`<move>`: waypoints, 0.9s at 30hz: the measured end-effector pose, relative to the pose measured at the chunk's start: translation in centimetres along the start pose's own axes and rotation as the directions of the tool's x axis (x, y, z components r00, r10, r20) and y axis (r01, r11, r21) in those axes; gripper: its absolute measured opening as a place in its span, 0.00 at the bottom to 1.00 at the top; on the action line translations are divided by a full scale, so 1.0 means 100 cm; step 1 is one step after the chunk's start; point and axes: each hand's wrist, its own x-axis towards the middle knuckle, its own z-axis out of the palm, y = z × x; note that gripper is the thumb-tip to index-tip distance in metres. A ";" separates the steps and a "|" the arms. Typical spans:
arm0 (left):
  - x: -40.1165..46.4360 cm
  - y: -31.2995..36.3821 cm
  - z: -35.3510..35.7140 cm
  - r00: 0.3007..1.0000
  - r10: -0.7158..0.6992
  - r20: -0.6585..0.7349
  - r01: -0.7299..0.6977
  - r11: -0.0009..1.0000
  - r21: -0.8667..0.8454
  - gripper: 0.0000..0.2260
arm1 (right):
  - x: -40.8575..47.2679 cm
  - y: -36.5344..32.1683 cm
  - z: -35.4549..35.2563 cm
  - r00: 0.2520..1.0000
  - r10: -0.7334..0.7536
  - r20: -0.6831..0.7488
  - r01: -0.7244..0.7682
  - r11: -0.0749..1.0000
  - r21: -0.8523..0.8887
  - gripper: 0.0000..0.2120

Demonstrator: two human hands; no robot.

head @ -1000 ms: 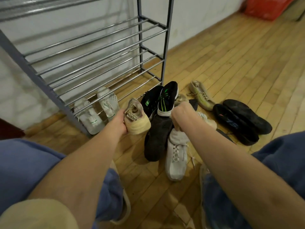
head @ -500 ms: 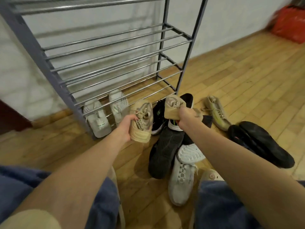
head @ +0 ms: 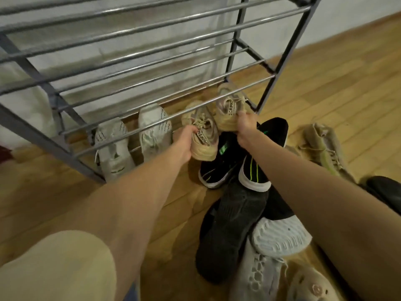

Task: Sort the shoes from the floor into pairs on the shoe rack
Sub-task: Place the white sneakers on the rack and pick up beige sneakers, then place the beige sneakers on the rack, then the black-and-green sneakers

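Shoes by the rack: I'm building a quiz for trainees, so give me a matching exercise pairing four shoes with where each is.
Things:
1. white pair
2. beige shoe
3. dark grey shoe
4. olive shoe

Places:
A. floor, upside down in the pile
B. held by the left hand
C. bottom rack tier, left
D. floor, right of the pile

Pairs: 1-C, 2-B, 3-A, 4-D

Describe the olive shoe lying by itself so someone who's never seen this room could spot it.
Start at the metal shoe rack and go right past its front leg, onto the wood floor. Beyond the black sneakers lies the olive shoe, apart from the pile. It is the only greenish knit shoe, and no hand touches it.
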 end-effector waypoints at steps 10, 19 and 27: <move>0.042 0.020 0.009 0.969 0.173 -0.177 -0.146 0.977 0.154 0.18 | 0.032 -0.004 0.009 0.982 0.059 0.179 -0.068 0.997 0.046 0.24; -0.036 0.008 0.016 0.984 0.172 -0.045 -0.069 0.605 0.793 0.25 | -0.044 -0.037 -0.054 0.982 -0.029 0.185 0.143 0.753 -0.642 0.01; -0.118 0.078 0.026 0.899 -0.012 0.438 -0.420 0.261 0.869 0.08 | -0.106 -0.064 -0.106 0.964 -0.125 0.233 0.263 0.542 -0.798 0.14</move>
